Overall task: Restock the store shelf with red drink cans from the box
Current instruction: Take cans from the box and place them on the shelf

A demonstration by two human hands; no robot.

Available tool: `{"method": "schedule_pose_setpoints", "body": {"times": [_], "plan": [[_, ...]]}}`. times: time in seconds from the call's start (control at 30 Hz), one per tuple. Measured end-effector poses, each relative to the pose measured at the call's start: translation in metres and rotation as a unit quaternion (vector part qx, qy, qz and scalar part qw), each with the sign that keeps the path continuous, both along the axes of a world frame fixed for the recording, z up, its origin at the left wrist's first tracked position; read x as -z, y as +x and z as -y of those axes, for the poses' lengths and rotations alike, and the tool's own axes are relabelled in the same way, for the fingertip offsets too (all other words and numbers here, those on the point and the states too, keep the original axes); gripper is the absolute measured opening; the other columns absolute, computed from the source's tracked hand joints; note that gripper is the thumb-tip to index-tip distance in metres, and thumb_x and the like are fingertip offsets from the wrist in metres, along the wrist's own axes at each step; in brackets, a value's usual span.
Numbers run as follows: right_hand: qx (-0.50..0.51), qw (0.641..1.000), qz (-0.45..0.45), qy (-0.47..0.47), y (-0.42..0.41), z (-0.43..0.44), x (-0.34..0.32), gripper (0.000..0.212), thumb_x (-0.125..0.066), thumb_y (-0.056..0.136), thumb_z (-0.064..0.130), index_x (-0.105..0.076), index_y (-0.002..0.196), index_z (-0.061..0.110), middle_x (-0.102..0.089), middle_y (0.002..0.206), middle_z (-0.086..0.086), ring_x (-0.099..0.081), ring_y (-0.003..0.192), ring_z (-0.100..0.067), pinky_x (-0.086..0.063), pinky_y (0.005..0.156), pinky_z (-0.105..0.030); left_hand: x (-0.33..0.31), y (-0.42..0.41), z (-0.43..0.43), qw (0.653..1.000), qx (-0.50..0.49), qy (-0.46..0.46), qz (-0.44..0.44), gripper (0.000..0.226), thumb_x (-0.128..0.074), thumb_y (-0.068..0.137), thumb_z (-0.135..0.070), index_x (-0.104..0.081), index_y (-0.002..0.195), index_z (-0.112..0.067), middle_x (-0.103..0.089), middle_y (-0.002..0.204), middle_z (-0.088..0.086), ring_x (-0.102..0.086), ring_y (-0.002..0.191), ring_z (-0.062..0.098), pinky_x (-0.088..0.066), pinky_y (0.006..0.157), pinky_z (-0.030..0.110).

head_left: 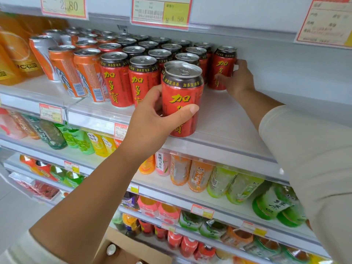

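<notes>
Gripping red cans, left hand [152,119], right hand [238,79], white shelf [224,119]

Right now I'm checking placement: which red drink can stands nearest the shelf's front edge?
The red drink can gripped by the left hand; it stands alone near the white shelf's front lip, ahead of every row.

"加多宝凉茶" on red can [182,103]

red cans [182,100] upright | shelf [224,119] front | box [123,250] below, open
</notes>
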State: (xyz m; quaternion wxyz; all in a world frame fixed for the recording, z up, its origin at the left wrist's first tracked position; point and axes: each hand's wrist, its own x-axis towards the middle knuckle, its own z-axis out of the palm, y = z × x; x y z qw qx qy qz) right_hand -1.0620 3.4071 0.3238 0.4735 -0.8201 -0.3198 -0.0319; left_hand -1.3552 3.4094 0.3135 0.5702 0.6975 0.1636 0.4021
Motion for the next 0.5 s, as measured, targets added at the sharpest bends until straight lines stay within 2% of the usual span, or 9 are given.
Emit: {"method": "schedule_pose_setpoints", "body": {"times": [0.23, 0.4, 0.43, 0.5], "plan": [[-0.002, 1.000, -0.017, 0.022, 0.009, -0.010, 0.004, 0.071, -0.077, 0.079, 0.034, -0.040, 0.137, 0.016, -0.058, 0.134, -0.010, -0.057, 0.120, -0.026, -0.044, 0.103, -0.038, 0.003, 0.000, -0.002, 1.000, 0.005, 0.000, -0.002, 0.052, -0.081, 0.073, -0.032, -0.061, 0.119, -0.016, -0.074, 0.103, -0.005, -0.069, 0.097, 0.007, -0.054, 0.081, 0.020], [0.009, 0.998, -0.048, -0.039, -0.008, 0.006, -0.002, 0.095, -0.077, 0.079, 0.036, -0.018, 0.151, 0.015, -0.035, 0.149, -0.016, -0.040, 0.135, -0.030, -0.036, 0.106, -0.035, 0.001, 0.000, 0.000, 1.000, 0.001, -0.006, -0.010, 0.048, -0.079, 0.074, -0.026, -0.061, 0.117, -0.013, -0.074, 0.096, -0.008, -0.068, 0.089, 0.002, -0.052, 0.075, 0.016], [0.002, 0.999, -0.025, -0.046, -0.018, 0.014, -0.007, 0.090, -0.075, 0.080, 0.035, -0.022, 0.150, 0.015, -0.036, 0.147, -0.016, -0.040, 0.134, -0.030, -0.037, 0.106, -0.036, 0.000, 0.000, 0.000, 1.000, 0.000, -0.009, -0.012, 0.045, -0.078, 0.076, -0.023, -0.061, 0.117, -0.012, -0.074, 0.096, -0.008, -0.068, 0.088, 0.001, -0.052, 0.075, 0.015], [-0.049, 0.998, 0.018, -0.038, -0.041, 0.032, -0.016, 0.068, -0.072, 0.082, 0.030, -0.041, 0.141, 0.015, -0.049, 0.137, -0.013, -0.050, 0.124, -0.027, -0.041, 0.103, -0.036, -0.002, 0.000, 0.000, 1.000, 0.002, -0.015, -0.017, 0.042, -0.078, 0.080, -0.017, -0.061, 0.117, -0.011, -0.074, 0.098, -0.007, -0.068, 0.089, 0.002, -0.052, 0.075, 0.016]]}}
